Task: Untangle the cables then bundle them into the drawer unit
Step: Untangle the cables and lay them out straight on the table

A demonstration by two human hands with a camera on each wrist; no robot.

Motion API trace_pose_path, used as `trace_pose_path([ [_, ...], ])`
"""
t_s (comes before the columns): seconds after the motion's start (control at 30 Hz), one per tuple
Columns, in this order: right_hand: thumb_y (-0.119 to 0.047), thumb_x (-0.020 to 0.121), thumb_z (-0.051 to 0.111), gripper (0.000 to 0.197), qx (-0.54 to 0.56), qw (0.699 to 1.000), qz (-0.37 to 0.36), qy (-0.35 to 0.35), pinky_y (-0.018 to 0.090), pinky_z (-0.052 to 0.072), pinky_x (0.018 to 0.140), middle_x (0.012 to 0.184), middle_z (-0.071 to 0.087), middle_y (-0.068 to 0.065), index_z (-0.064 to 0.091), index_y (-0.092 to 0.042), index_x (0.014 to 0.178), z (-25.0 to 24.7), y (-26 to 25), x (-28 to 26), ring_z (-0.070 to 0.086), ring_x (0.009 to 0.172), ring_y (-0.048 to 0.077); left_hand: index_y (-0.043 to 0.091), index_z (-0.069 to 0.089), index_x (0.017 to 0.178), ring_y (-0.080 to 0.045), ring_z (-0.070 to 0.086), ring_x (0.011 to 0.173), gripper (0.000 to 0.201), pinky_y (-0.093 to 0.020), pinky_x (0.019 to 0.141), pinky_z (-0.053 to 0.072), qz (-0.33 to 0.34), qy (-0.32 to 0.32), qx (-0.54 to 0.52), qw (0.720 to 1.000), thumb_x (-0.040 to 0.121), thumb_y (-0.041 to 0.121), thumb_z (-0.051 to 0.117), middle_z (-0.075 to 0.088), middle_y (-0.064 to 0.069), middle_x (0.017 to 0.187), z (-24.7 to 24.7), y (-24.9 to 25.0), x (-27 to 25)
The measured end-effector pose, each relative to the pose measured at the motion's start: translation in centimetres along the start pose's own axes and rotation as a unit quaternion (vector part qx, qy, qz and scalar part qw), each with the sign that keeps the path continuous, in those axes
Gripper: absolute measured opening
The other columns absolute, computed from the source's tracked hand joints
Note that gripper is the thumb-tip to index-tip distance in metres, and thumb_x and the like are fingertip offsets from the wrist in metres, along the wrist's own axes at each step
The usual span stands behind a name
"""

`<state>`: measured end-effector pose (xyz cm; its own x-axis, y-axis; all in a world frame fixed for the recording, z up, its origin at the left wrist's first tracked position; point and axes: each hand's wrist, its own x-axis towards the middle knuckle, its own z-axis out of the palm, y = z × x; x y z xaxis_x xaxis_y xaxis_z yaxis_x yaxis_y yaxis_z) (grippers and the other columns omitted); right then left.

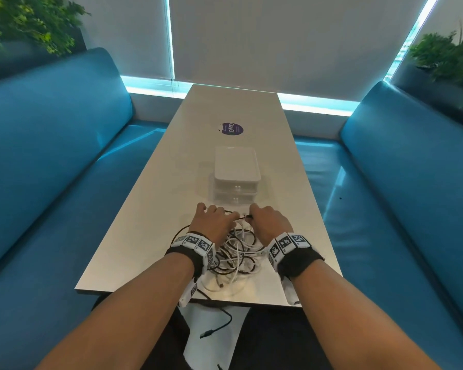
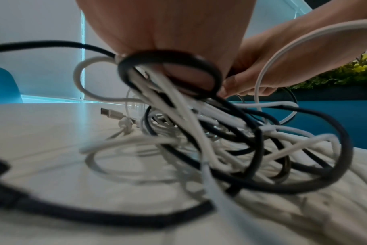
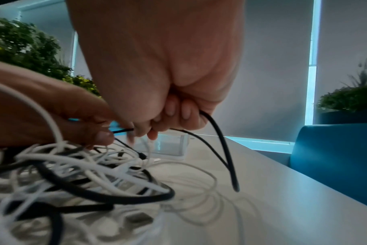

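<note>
A tangle of black and white cables (image 1: 234, 256) lies near the front edge of the white table (image 1: 134, 236), spread wide in the left wrist view (image 2: 230, 140) and the right wrist view (image 3: 84, 174). My left hand (image 1: 214, 220) grips a bunch of black and white loops (image 2: 170, 73) at the far side of the pile. My right hand (image 1: 267, 218) is curled around a thin black cable (image 3: 218, 137) that hangs down in a loop. Both hands sit close together, just in front of the white drawer unit (image 1: 237, 172).
One black cable end with a plug (image 1: 209, 333) hangs off the table's front edge. A purple sticker (image 1: 232, 129) lies beyond the drawer unit. Blue benches (image 1: 51, 156) flank the table on both sides, with plants (image 1: 449, 57) behind them.
</note>
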<state>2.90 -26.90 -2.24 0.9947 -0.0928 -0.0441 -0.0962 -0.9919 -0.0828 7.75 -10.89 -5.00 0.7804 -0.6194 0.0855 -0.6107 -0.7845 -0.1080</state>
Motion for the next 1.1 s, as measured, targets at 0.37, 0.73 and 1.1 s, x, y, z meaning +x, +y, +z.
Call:
trace_pose_path([
  [0.37,-0.029,0.1,0.047,0.031,0.038,0.994,0.107,0.0,0.039,0.048,0.073,0.109,0.063,0.014,0.041,-0.013,0.126,0.2,1.5,-1.0,0.064,0.097,0.035,0.027,0.053,0.124,-0.029,0.051,0.116,0.025,-0.049,0.103,0.028,-0.025,-0.045,0.029,0.998,0.104,0.027,0.037,0.059,-0.006,0.121,-0.3,0.9,0.4],
  [0.73,-0.034,0.098,0.054,0.022,0.135,0.99,0.009,-0.032,0.04,0.051,0.077,0.1,0.066,0.015,0.053,-0.014,0.107,0.3,-1.3,-0.1,0.061,0.091,0.035,0.024,0.051,0.124,-0.028,0.051,0.117,0.026,-0.047,0.102,0.03,-0.027,-0.03,0.015,0.999,0.099,0.022,0.044,0.059,-0.004,0.121,-0.4,0.7,-0.1],
  [1.1,-0.037,0.1,0.051,0.024,0.112,0.993,0.039,-0.022,0.04,0.05,0.072,0.098,0.062,0.016,0.049,-0.013,0.103,-0.2,0.9,-0.1,0.06,0.086,0.035,0.033,0.055,0.121,-0.027,0.053,0.113,0.027,-0.05,0.101,0.027,-0.032,-0.01,0.005,0.999,0.106,0.039,0.033,0.061,-0.001,0.115,0.1,0.4,0.1],
])
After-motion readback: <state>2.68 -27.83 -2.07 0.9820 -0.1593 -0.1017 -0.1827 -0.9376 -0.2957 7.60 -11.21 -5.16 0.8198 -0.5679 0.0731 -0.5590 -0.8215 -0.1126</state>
